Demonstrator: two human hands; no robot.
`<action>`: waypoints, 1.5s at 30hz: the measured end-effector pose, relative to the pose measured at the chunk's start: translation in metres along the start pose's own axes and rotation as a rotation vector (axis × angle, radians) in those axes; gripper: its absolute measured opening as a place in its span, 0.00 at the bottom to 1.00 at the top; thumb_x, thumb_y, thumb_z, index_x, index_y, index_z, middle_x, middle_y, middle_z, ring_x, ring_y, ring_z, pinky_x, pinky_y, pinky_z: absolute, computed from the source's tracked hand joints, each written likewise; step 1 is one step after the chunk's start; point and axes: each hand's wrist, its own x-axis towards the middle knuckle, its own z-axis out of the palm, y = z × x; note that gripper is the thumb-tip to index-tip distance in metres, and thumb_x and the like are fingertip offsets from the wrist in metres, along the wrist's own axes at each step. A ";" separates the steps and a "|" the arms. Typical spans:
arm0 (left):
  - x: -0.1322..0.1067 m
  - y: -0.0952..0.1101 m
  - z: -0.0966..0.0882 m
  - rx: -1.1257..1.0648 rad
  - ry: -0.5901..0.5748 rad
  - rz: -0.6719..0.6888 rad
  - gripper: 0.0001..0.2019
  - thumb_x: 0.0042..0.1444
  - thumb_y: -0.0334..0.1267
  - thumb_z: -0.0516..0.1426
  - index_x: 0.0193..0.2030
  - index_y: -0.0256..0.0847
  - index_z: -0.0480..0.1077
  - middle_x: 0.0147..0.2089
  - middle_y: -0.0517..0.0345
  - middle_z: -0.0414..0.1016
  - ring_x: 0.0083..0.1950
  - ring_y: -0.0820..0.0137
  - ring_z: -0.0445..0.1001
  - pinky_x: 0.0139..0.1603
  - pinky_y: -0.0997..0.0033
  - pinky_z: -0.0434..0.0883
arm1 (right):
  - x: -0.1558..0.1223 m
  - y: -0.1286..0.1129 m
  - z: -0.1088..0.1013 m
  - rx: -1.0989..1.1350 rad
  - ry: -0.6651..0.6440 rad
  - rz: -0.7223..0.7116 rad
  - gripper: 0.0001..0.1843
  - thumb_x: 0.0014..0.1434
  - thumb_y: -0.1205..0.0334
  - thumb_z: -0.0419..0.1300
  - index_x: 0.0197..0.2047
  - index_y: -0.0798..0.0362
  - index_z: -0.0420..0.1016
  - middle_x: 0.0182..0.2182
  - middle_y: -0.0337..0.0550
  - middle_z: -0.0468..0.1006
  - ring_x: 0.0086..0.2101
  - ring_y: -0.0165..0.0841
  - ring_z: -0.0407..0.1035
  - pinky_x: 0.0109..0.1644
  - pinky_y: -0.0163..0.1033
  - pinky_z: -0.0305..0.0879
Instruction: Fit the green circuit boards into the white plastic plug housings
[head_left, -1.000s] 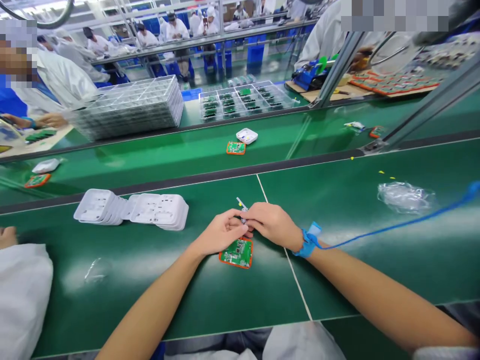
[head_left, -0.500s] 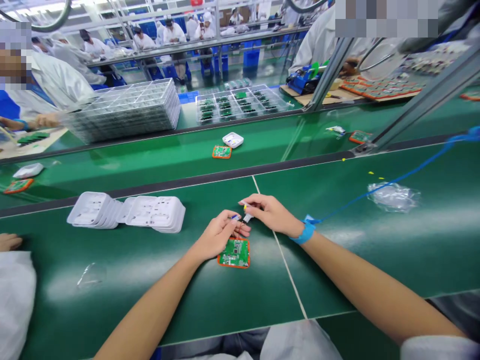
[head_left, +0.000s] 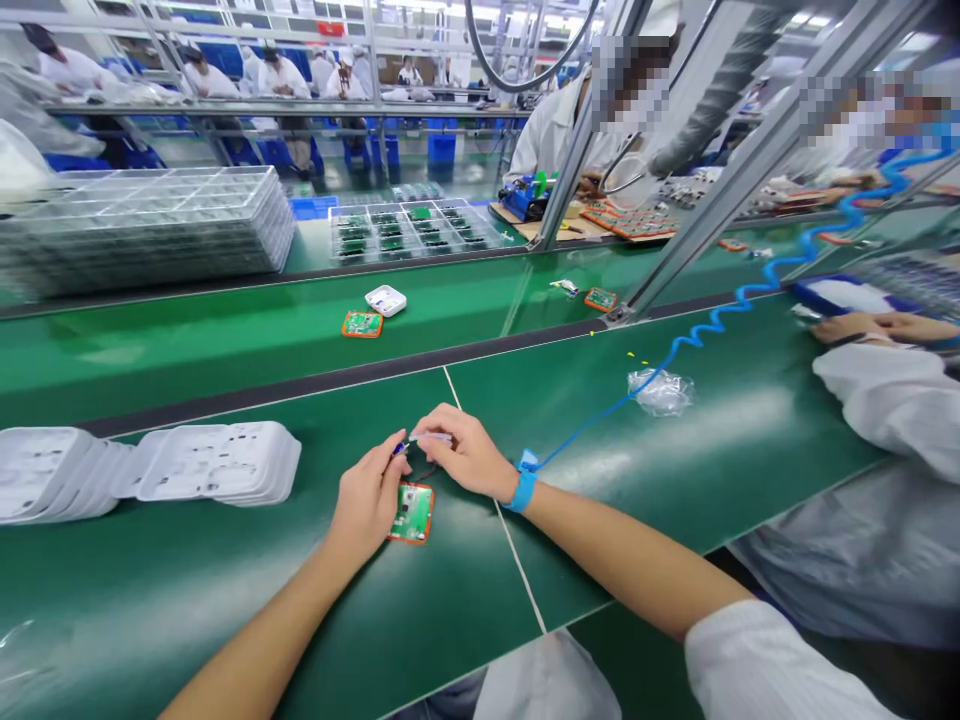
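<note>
left hand (head_left: 367,505): fingers pinching a small blue part (head_left: 399,449). right hand (head_left: 471,452): fingers pinching a pale strip (head_left: 435,437), close to the blue part; can't tell if the two touch. orange-edged board (head_left: 414,512) flat on tabletop (head_left: 225,585) just below the hands, left side hidden by left hand. blue strap (head_left: 523,484) on right wrist, cord (head_left: 581,428) running up right. white shells (head_left: 221,462) stacked off left, crumpled bag (head_left: 664,392) off right. farther back, a second board (head_left: 362,325) beside a white cover (head_left: 386,300).
</note>
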 end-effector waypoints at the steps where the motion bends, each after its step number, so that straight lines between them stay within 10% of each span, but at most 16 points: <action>1: 0.000 0.000 0.000 -0.029 -0.008 -0.054 0.15 0.68 0.39 0.50 0.58 0.41 0.68 0.34 0.57 0.79 0.35 0.67 0.78 0.40 0.69 0.72 | 0.000 -0.002 -0.001 -0.077 -0.024 -0.065 0.07 0.66 0.58 0.58 0.40 0.51 0.74 0.35 0.41 0.74 0.35 0.32 0.70 0.41 0.39 0.69; 7: 0.001 0.007 -0.001 -0.144 -0.061 -0.174 0.07 0.64 0.39 0.54 0.44 0.42 0.71 0.36 0.56 0.81 0.36 0.65 0.79 0.39 0.69 0.70 | -0.005 -0.008 0.002 -0.126 -0.109 -0.145 0.08 0.68 0.62 0.54 0.37 0.51 0.73 0.32 0.41 0.76 0.35 0.33 0.71 0.44 0.40 0.68; 45: 0.006 0.022 -0.003 -0.276 -0.118 -0.240 0.09 0.62 0.38 0.56 0.36 0.39 0.77 0.32 0.56 0.78 0.33 0.68 0.73 0.36 0.71 0.68 | -0.006 0.003 0.006 -0.104 -0.032 -0.127 0.09 0.63 0.68 0.56 0.31 0.50 0.73 0.31 0.41 0.76 0.33 0.33 0.71 0.39 0.39 0.67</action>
